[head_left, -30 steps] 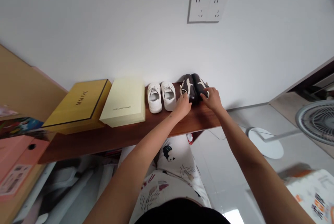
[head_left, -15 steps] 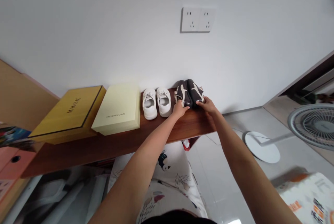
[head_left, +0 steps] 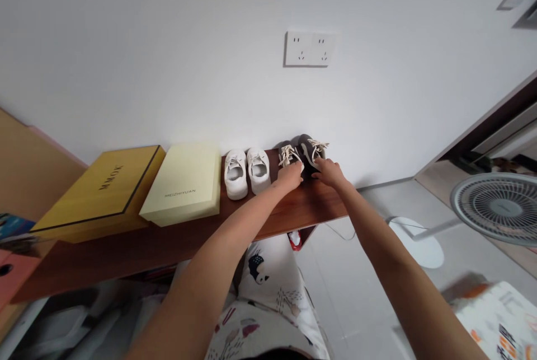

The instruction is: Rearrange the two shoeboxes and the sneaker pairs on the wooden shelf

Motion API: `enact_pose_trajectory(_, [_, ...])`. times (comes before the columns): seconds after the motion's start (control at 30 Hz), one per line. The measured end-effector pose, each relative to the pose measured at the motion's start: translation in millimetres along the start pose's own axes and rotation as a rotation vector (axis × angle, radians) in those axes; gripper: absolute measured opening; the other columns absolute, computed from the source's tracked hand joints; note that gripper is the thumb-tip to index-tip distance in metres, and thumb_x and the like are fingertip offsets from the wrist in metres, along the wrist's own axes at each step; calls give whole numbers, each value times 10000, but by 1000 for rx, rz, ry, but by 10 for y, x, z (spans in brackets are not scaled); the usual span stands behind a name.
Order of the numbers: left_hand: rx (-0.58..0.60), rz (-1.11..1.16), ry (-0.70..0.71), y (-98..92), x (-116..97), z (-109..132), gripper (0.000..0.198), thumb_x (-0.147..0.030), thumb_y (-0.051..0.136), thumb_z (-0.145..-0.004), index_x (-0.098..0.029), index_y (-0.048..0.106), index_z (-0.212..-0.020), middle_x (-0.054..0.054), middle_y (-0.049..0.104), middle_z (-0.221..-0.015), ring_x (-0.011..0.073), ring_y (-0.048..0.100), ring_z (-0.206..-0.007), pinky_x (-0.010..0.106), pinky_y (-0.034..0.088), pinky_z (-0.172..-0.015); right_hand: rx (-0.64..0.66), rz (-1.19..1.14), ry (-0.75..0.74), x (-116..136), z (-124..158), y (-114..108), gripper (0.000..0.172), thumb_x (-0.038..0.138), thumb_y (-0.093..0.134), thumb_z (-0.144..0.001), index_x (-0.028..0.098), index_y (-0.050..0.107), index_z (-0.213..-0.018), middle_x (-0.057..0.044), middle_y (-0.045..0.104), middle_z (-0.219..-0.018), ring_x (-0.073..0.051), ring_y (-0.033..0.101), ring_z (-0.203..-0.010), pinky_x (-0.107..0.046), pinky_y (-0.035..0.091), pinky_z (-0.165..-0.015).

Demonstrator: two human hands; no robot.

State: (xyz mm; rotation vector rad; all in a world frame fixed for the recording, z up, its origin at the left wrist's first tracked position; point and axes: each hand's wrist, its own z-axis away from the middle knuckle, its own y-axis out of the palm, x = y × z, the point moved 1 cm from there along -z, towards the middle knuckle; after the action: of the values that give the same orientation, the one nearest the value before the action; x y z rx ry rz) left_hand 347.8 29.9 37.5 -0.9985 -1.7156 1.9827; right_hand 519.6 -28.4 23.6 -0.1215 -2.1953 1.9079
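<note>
Two dark brown sneakers with cream trim and laces stand side by side, toes toward the wall, at the right part of a wooden shelf. My left hand (head_left: 290, 177) is closed around the heel of the left brown sneaker (head_left: 287, 153), partly covering it. At the heel opening of the right brown sneaker (head_left: 309, 150), my right hand (head_left: 329, 172) grips with thumb and fingers. Just left of them sits a pair of white sneakers, the nearer-to-me-left one (head_left: 235, 175) and its mate (head_left: 259, 171), also with toes to the wall.
On the brown wooden shelf (head_left: 176, 242) lie a cream box (head_left: 184, 181) and a yellow box (head_left: 104, 186). A wall socket (head_left: 310, 49) is above the shoes. To the right stands a fan (head_left: 503, 206); a printed white package (head_left: 499, 315) is at lower right.
Both brown sneakers have tipped from their sides to upright, so the laces and openings now face up. My hands stay at their heels. The view has shifted slightly.
</note>
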Motion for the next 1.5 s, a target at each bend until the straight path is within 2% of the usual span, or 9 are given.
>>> enact_pose_trajectory(0.2, [28,-79,-14,-11,-138,38,421,-170,665,-832,-162,510,-1223,170,655,-1188,310,606,-1182,412,486,-964,63,125,-93,187,12,-10,361,282,695,-816,220,543,-1137,-117,643,-1193,-273,567,-1111,-401,411,-889])
enact_pose_trajectory(0.53, [36,-106,-30,-3,-71,20,398,-149,645,-837,-162,543,-1221,167,668,-1160,313,612,-1177,427,479,-989,70,174,-93,281,0,18,383,270,692,-809,207,540,-1155,-134,664,-1152,-272,581,-1101,-388,412,-881])
enact_pose_trajectory(0.87, [14,-116,-23,44,-93,-27,343,-117,585,-857,-138,542,-1197,180,658,-1159,312,610,-1167,435,484,-980,108,181,-114,357,-35,3,350,245,677,-817,175,553,-1137,-147,665,-1148,-287,577,-1110,-395,429,-871])
enact_pose_trajectory(1.03, [-22,-105,1,33,-74,40,384,-133,624,-846,-142,517,-1215,190,600,-1240,314,563,-1214,431,478,-985,64,173,-95,412,23,-42,352,230,654,-835,161,541,-1161,-182,614,-1240,-301,549,-1139,-395,437,-885])
enact_pose_trajectory(1.1, [-76,-95,28,20,-52,109,408,-154,629,-851,-148,501,-1238,190,562,-1285,315,527,-1249,428,470,-997,8,157,-70,462,61,-86,334,248,617,-867,161,541,-1180,-194,588,-1272,-315,534,-1150,-402,436,-892])
enact_pose_trajectory(1.23, [-311,-16,157,-37,39,404,425,-168,605,-862,-172,487,-1270,151,524,-1321,290,497,-1253,424,440,-1038,-206,0,-68,663,183,-195,295,243,526,-912,156,568,-1192,-197,594,-1234,-329,536,-1117,-426,435,-900])
enact_pose_trajectory(1.37, [-502,173,219,-93,309,1007,282,-172,571,-883,-190,562,-1164,106,580,-1192,244,555,-1139,402,454,-1013,-404,-375,-236,1044,436,-245,233,229,499,-913,165,619,-1102,-158,648,-1097,-294,578,-1045,-414,447,-917])
enact_pose_trajectory(1.43, [-525,272,180,-92,529,1418,160,-200,538,-907,-199,604,-1053,85,614,-1060,219,593,-1029,377,487,-938,-407,-595,-278,1295,618,-201,205,276,517,-911,188,629,-1059,-125,665,-1058,-265,602,-1004,-395,464,-903])
enact_pose_trajectory(1.5, [-493,358,113,-67,785,1867,108,-238,519,-922,-201,620,-937,59,627,-923,191,610,-902,338,502,-852,-328,-831,-258,1591,821,-91,196,325,544,-901,204,634,-1025,-89,678,-1017,-228,628,-921,-366,483,-857])
